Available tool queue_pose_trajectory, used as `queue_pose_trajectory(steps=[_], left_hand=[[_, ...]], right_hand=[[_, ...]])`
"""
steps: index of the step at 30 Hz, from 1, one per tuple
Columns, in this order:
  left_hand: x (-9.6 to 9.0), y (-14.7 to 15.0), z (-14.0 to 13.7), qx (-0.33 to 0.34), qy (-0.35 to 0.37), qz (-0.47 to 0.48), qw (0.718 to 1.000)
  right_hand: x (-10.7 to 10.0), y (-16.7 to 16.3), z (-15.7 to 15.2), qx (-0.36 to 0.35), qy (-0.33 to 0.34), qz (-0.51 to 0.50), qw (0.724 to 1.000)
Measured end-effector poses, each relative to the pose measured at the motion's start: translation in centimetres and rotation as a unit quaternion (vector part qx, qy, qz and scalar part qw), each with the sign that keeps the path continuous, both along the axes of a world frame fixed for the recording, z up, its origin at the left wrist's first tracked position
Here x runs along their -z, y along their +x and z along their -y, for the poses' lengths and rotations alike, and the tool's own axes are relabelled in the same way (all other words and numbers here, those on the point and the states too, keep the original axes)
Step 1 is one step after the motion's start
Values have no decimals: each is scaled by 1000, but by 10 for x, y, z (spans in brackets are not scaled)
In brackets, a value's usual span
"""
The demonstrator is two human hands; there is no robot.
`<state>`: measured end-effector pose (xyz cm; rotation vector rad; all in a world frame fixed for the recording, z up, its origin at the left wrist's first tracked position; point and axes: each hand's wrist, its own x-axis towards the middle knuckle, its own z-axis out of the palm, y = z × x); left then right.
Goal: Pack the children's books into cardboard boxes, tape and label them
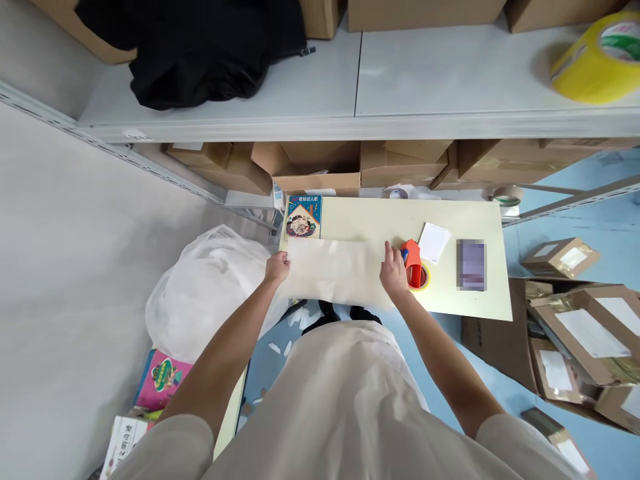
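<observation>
A whitish, thin wrapping sheet [330, 270] lies across the front of the pale table, its lower edge hanging toward my body. My left hand [277, 268] is closed on the sheet's left edge. At the sheet's right end is my right hand [393, 270], with its index finger stretched out; its other fingers are partly hidden. Just beside that hand lies a red tape dispenser [413, 260] with a roll of tape. A picture book [304, 217] with a blue cover rests at the table's far left corner, touching or just behind the sheet's upper edge.
The table [480, 220] also bears a white card [435, 243] and a pixelated purple item [471, 265]. Above stands a shelf [425, 73] with a yellow tape roll [600, 60] and black cloth [200, 53]. A white plastic bag [210, 287] sits left; cardboard boxes [590, 327] lie right.
</observation>
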<state>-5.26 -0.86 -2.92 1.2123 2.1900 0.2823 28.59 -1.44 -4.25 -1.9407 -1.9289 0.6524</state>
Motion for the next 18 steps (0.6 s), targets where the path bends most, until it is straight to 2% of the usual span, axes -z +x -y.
queue_pose_trajectory(steps=[2,3,5,7,9,11,12,14,16,18], left_hand=[[7,6,-2,9,-2,-35,999],[9,9,-3,16,-4,-50,999],[12,13,-4,32,-13,-73,997],[13,16,-5,46,-27,-88,995],[12,19,-6,46,-30,-106,993],[11,26,-3,61,3,-148,987],[11,32,0,89,24,-173,981],[12,46,9,194,44,-204,959],[17,61,21,307,15,-194,931],[26,73,34,365,-40,-173,914]], right_hand=[[5,-6,8,-58,40,21,997],[7,-9,13,-93,36,29,995],[13,-16,23,-169,-14,48,984],[20,-20,34,-231,-93,80,965],[27,-22,45,-264,-159,120,944],[31,-21,53,-277,-190,148,930],[32,-20,56,-279,-195,154,928],[31,-17,55,-276,-194,153,929],[30,-15,48,-259,-183,149,937],[31,-13,37,-236,-167,150,945]])
